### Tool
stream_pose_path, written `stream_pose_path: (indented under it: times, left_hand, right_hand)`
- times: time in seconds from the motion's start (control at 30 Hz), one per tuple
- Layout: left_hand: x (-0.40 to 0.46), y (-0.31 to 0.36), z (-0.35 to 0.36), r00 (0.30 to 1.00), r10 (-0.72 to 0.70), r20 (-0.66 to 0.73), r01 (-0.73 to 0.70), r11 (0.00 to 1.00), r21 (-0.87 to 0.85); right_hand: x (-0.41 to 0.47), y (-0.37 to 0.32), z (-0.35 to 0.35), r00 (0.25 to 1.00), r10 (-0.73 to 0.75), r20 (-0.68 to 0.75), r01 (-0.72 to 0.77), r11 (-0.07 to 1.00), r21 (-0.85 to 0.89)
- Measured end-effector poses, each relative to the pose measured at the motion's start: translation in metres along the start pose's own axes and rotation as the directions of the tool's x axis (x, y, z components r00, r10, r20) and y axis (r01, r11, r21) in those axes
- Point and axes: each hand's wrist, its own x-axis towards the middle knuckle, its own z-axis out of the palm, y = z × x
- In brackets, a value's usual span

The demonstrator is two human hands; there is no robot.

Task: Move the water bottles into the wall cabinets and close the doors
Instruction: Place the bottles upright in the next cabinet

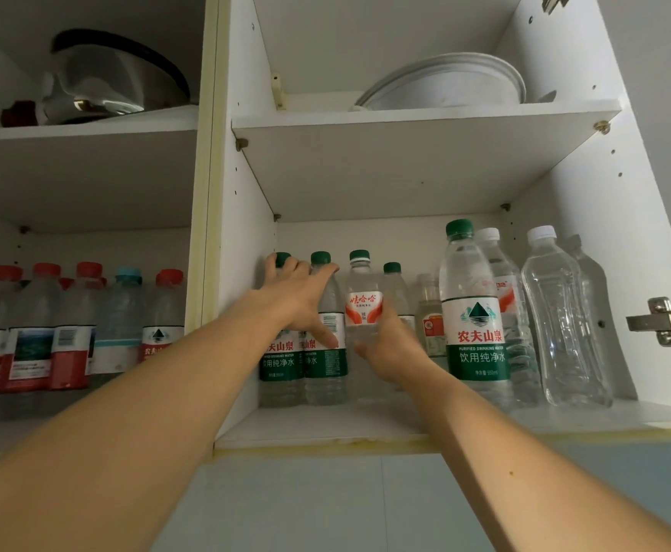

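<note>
Both my hands reach into the lower shelf of the right wall cabinet. My right hand grips a small clear bottle with a red-and-white label and green cap, holding it upright just above the shelf. My left hand is spread over two green-label bottles at the shelf's left end, its fingers around the upper part of the leftmost one and its thumb lying across the second. A tall green-label bottle and clear bottles stand at the right.
The left cabinet's lower shelf holds several red-capped bottles. A metal pot sits on the upper left shelf and white plates on the upper right. A door hinge sticks out at the right edge. Pale blue tiles lie below.
</note>
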Motion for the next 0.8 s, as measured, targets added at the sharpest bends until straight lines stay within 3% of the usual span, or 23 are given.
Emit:
stream_pose_path:
  times: [0.3,0.53,0.7,0.8]
  left_hand:
    - [-0.021,0.009,0.006,0.997,-0.018,-0.069,0.012,0.997,-0.08]
    - [-0.054,0.025,0.006,0.949,-0.117,-0.292,-0.027,0.893,-0.449]
    - [-0.07,0.033,-0.012,0.833,-0.208,-0.512,-0.206,0.744,-0.636]
    - [-0.075,0.042,-0.022,0.751,-0.284,-0.596,-0.303,0.654,-0.694]
  right_hand:
    - [-0.005,0.003,-0.003,1.0,-0.028,0.0,0.028,0.999,0.041]
    - [-0.017,-0.006,-0.001,0.999,0.008,-0.034,-0.007,0.998,0.055]
    - [-0.044,-0.023,-0.01,0.973,-0.203,-0.111,0.179,0.965,-0.194]
    - [-0.07,-0.031,-0.026,0.899,-0.392,-0.198,0.307,0.883,-0.354]
